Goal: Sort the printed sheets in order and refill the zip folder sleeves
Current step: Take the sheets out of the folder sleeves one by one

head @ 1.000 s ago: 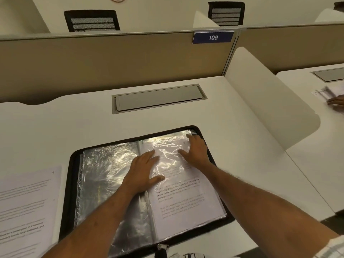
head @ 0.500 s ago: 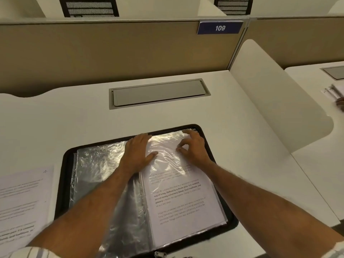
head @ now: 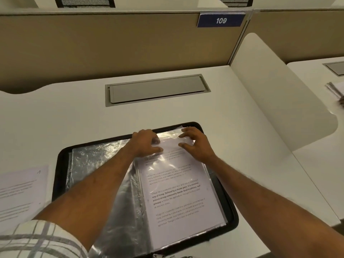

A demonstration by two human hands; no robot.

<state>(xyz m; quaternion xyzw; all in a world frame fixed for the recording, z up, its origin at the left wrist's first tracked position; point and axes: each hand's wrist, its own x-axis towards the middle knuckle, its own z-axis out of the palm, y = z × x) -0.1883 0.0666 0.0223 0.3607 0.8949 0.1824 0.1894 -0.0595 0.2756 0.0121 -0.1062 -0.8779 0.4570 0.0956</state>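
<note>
A black zip folder (head: 231, 211) lies open on the white desk, showing clear plastic sleeves. The left sleeve (head: 96, 164) looks crinkled and empty. In the right sleeve sits a printed sheet (head: 178, 194) with several text paragraphs. My left hand (head: 146, 144) grips the top edge of the right sleeve near the spine, fingers curled over it. My right hand (head: 196, 144) is at the sleeve's top right, its curled thumb and fingers pinching the top of the sheet. A loose printed sheet (head: 20, 192) marked "4" lies on the desk left of the folder.
A grey cable hatch (head: 158, 90) is set into the desk behind the folder. A tan partition with a "109" sign (head: 221, 20) closes the back. A white side divider (head: 279, 101) stands at right; beyond it, papers (head: 336, 89) lie on the neighbouring desk.
Both hands slid from the middle of the right sleeve up to its top edge, and their flat fingers have curled onto it. The view tilted down a little.
</note>
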